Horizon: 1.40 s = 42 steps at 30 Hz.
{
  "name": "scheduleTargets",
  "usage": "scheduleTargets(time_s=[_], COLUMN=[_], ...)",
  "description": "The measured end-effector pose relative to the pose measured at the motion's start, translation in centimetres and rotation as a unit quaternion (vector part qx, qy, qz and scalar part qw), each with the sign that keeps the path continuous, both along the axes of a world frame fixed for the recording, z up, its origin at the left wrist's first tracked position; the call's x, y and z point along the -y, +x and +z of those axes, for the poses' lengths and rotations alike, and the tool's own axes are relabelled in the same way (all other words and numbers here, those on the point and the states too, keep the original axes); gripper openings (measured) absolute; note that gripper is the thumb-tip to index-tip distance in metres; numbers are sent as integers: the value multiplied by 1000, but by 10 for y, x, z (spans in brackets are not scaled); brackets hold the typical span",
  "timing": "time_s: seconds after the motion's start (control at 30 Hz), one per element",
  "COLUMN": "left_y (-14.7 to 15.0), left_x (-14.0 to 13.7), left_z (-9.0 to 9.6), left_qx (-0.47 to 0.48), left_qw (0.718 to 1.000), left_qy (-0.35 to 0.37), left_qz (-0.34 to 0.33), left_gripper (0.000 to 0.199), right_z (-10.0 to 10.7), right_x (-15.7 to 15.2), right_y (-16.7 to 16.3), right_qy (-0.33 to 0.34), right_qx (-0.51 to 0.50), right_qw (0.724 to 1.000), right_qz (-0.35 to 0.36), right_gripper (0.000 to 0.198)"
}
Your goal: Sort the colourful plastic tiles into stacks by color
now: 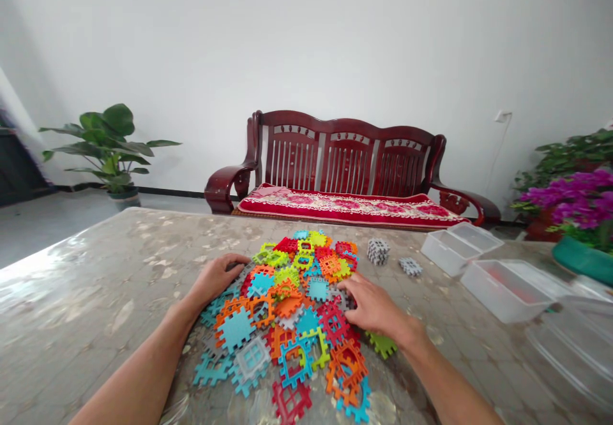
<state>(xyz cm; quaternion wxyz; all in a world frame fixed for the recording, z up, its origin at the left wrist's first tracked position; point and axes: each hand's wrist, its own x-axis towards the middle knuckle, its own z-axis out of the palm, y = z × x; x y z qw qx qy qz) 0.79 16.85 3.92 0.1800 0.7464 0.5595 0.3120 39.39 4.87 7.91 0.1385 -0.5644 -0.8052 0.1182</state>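
My left hand (pixel 221 279), the pile of notched tiles (pixel 288 305), my right hand (pixel 372 305): I seem to be gathering or searching the loose pieces.
At the left edge of the pile, my left hand rests with its fingers extended and a little apart, beside grey tiles. The pile lies between my hands, its pieces overlapping in many colours. At its right edge, the thumb and forefinger of my right hand stand apart near a grey tile; whether they pinch it, I cannot tell. Right of the pile are a grey stack (pixel 378 252), then a low grey piece (pixel 410 267), then a clear box (pixel 447 253). I judge the next move calls for fingertips freeing one tile without dragging its neighbours.
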Motion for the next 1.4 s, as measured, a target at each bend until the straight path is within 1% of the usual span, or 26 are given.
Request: scheduleTargets(time_s=[0.1,0.2,0.33,0.47,0.57,0.63,0.7,0.77,0.83,0.93,1.0,1.1,1.2,1.3,1.4], left_y=[1,1,0,0,1,1,1,1,2,2,2,2,1,-1,-3], left_x=[1,1,0,0,0,1,2,2,3,3,2,2,1,0,-3], left_z=[1,2,1,0,1,2,2,2,3,3,4,4,4,2,-2], left_qx=[-2,-1,-5,-3,-1,-1,-2,-2,-1,-2,-6,-7,-7,-11,-14], left_qw=[1000,1000,1000,1000,1000,1000,1000,1000,1000,1000,1000,1000,1000,1000,1000], left_qy=[0,-2,-2,4,2,0,-2,-4,-5,-7,-11,-9,-7,-4,1], left_qz=[-2,0,0,0,0,0,2,3,2,2,3,6,7,7,7], left_gripper=[39,39,40,40,40,40,41,41,42,43,43,43,42,43,43], right_z=[2,6,12,12,12,12,10,8,3,-6,-12,-20,-26,-31,-33], right_x=[1,0,-1,1,2,0,-6,-14,-23,-33,-36,-36,-35,-35,-34], right_y=[-3,-5,-3,-2,-3,0,7,20,37,65,81,98,108,112,111], right_qy=[20,31,59,101,124,142,149,134,98,28,6,4,-8,-19,-16], right_qx=[-5,-22,-15,29,56,42,5,-39,-85,-154,-181,-172,-136,-113,-96], right_qw=[1000,999,998,994,991,989,987,984,981,973,968,972,974,973,977], right_qz=[-11,-22,-20,0,9,-12,-58,-107,-142,-168,-172,-161,-180,-203,-192], right_gripper=[41,38,50,68,72,74,75,73,71,73,75,76,73,66,66])
